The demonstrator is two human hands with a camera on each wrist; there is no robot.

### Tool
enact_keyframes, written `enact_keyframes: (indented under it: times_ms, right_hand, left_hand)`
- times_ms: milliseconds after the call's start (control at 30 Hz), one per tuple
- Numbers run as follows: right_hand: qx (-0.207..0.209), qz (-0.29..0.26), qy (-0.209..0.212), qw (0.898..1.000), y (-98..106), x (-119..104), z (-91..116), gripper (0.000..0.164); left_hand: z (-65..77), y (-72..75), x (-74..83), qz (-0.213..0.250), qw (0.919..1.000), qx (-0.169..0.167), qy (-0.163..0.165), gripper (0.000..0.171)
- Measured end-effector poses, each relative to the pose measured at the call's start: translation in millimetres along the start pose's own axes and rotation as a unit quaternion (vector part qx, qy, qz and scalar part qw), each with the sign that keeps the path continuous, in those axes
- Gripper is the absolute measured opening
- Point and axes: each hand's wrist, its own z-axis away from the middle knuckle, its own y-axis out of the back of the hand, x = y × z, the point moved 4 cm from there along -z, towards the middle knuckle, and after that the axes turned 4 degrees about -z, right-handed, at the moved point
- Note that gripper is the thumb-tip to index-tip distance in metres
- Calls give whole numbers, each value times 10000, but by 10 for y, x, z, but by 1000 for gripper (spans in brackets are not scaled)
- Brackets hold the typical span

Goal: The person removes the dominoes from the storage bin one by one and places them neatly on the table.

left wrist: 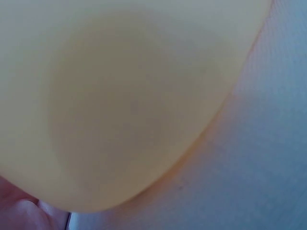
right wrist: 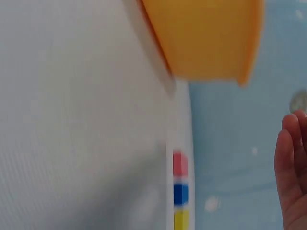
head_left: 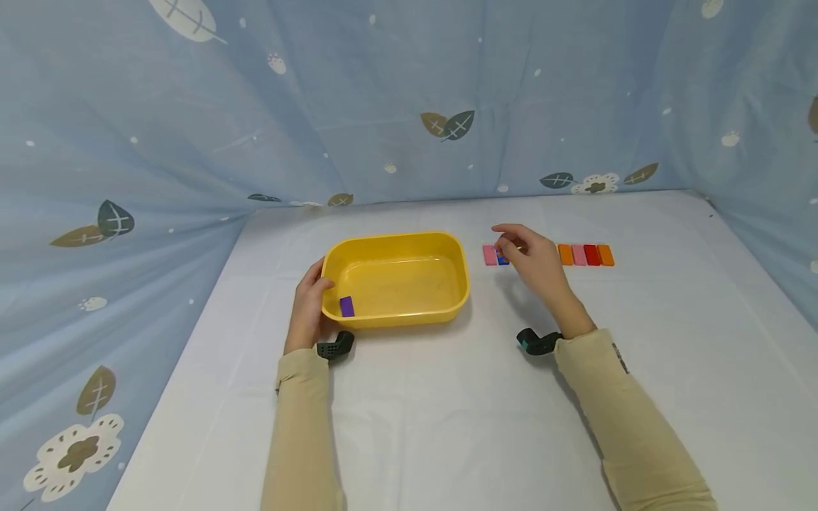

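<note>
A yellow plastic basin (head_left: pixel 396 321) stands on the table, and a purple block (head_left: pixel 346 306) lies in its near left corner. My left hand (head_left: pixel 307 305) grips the basin's left side, thumb over the rim and fingers along the outer wall. Over a row of small coloured blocks hovers my right hand (head_left: pixel 533 262), its fingers slightly bent, with nothing visible in them. A pink block (head_left: pixel 489 255) and a blue block (head_left: pixel 503 260) show left of that hand; the right wrist view adds a yellow block (right wrist: pixel 181 219). The hand hides the row's middle in the head view.
Right of the hand the row continues with an orange block (head_left: pixel 565 255), a pink one, a red block (head_left: pixel 592 255) and another orange one. The white-covered table (head_left: pixel 415 419) ends at a blue patterned curtain (head_left: pixel 383 99) behind and at the sides.
</note>
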Motion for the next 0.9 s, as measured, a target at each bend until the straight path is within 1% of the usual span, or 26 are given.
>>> enact_keyframes:
  times_ms: [100, 167, 267, 433, 567, 667, 733, 800, 900]
  right_hand:
    - [-372, -529, 258, 9976, -32, -494, 140, 30]
    - [-568, -783, 415, 9944, -72, -714, 210, 28]
    - [-863, -789, 675, 9908, -190, -869, 268, 28]
    - [-1414, -729, 1102, 9811, -434, -976, 320, 28]
    - [-1609, -325, 1207, 9790, -592, -1062, 358, 27]
    - [-1693, 395, 1420, 9745, -709, -1153, 391, 26]
    - [-1816, 832, 1517, 9680, -788, -1209, 410, 26]
    - [-1994, 1269, 1556, 9591, -870, -1256, 426, 27]
    - [-2380, 1617, 1417, 9472, -981, -1306, 452, 28]
  left_hand:
    - [-1, 2, -7, -22, 10000, 1, 1, 52]
    - [-12, 3, -22, -10, 10000, -15, -24, 52]
    - [-48, 18, -67, 9, 10000, 6, -10, 52]
    - [-148, 54, -183, 78, 9999, 76, -48, 51]
    - [-186, 70, -210, 15, 9999, 81, -67, 51]
    - [-190, 76, -207, -24, 9999, 102, -30, 51]
    - [-188, 73, -209, -13, 9999, 130, -48, 50]
    - [-188, 70, -219, 7, 9999, 140, -63, 50]
    - [-182, 67, -239, 11, 9999, 155, -64, 50]
